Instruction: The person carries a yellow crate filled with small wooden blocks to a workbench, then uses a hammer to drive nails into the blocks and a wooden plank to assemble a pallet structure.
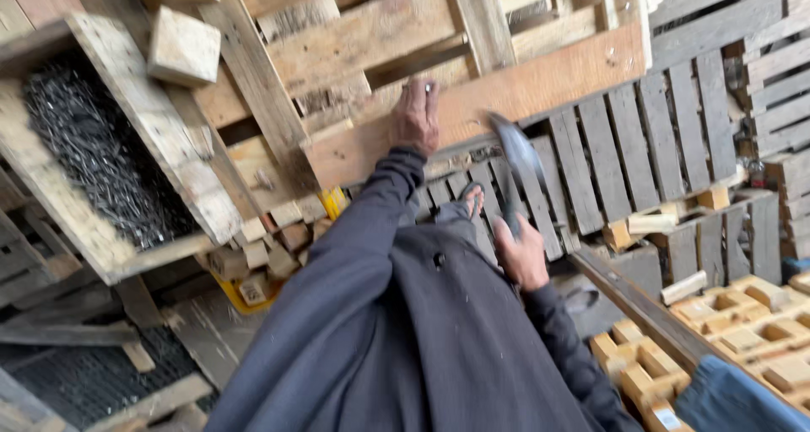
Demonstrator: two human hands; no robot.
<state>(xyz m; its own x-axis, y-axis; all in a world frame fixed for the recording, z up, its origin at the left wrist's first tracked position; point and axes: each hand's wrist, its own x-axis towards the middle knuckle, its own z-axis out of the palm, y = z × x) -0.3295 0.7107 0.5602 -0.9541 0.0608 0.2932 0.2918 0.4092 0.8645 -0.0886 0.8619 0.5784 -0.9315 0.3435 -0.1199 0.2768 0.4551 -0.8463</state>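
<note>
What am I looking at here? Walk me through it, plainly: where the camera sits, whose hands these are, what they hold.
The camera sits on a person's head and looks down, so the dark sleeves are their own arms. The left hand pinches a nail against a wooden board of a pallet. The right hand grips a hammer, raised and blurred. To the left, a wooden box is full of dark nails. Loose wood blocks lie below it, and more pallets lie behind the board.
</note>
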